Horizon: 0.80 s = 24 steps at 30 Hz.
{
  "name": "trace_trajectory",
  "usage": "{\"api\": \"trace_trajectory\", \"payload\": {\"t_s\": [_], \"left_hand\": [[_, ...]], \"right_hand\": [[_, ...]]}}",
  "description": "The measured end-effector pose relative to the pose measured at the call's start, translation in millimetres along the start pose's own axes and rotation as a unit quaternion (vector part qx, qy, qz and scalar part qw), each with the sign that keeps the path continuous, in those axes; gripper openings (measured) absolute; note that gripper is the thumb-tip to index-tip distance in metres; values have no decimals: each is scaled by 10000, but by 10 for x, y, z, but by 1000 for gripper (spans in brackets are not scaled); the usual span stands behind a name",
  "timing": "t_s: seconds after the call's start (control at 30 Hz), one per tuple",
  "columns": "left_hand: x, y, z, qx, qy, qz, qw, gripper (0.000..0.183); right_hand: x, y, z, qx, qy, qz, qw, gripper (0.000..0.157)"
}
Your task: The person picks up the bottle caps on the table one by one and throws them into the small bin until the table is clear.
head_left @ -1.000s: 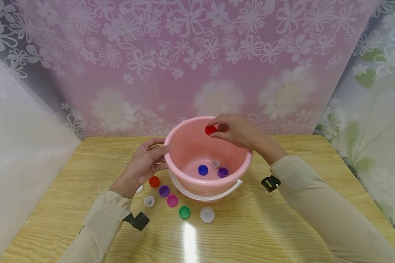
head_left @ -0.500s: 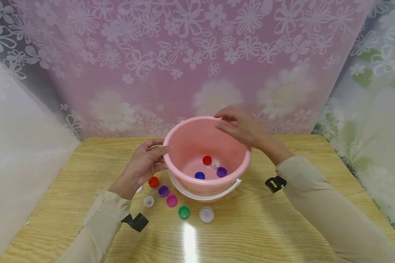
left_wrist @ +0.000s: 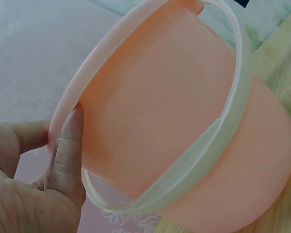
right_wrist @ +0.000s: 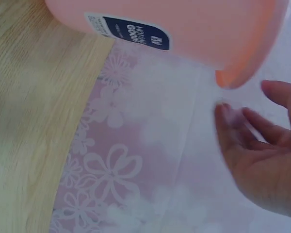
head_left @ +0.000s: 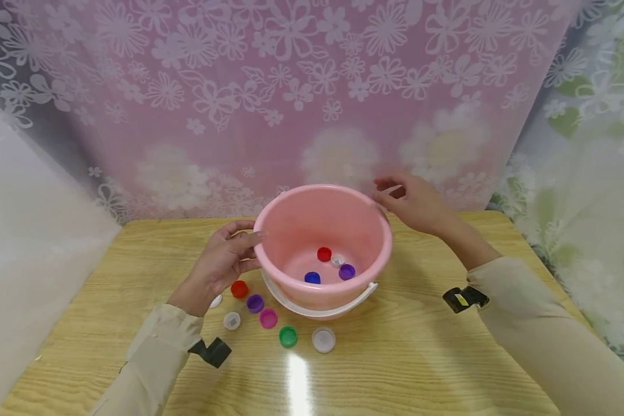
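A pink bucket (head_left: 322,199) with a white handle (head_left: 317,314) stands on the wooden table. My left hand (head_left: 223,260) pinches its left rim, thumb on one side and fingers on the other, as the left wrist view also shows. Inside, on the bottom, lie a red bottle cap (head_left: 324,254), a white cap (head_left: 337,260), a purple cap (head_left: 346,271) and a blue cap (head_left: 312,278). My right hand (head_left: 416,202) is just beyond the right back rim, fingers loosely bent around nothing. In the right wrist view its fingers hang beside the bucket's rim.
Left and front of the bucket lie several caps: a red cap (head_left: 240,289), a purple cap (head_left: 255,303), a pink cap (head_left: 268,318), a green cap (head_left: 288,336) and white caps such as the large white cap (head_left: 323,340). A flowered curtain (head_left: 291,115) hangs behind the table (head_left: 395,358).
My right hand let go of the red cap, which dropped to the bucket's bottom, then moved right, out over the rim. The blue cap shifted slightly. My left hand kept its grip on the rim.
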State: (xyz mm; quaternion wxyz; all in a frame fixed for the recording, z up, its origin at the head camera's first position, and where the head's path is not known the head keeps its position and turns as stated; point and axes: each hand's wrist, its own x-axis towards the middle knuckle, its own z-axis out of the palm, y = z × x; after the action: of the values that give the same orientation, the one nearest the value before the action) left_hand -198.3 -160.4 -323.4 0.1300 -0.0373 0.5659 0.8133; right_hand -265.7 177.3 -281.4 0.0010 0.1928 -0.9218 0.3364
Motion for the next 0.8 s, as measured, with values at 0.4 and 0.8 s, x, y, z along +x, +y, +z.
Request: {"api": "trace_trajectory", "payload": {"t_s": [0.4,0.8], "left_hand": [[4,5,-10,-4,5,58,10000,37],[2,2,-4,60,-55,66,9999,38]], "right_hand": [[-166,-14,-43,2210,-1409,885,9610,46],[-184,87,5,3546,-1657,1555,9070,44]]}}
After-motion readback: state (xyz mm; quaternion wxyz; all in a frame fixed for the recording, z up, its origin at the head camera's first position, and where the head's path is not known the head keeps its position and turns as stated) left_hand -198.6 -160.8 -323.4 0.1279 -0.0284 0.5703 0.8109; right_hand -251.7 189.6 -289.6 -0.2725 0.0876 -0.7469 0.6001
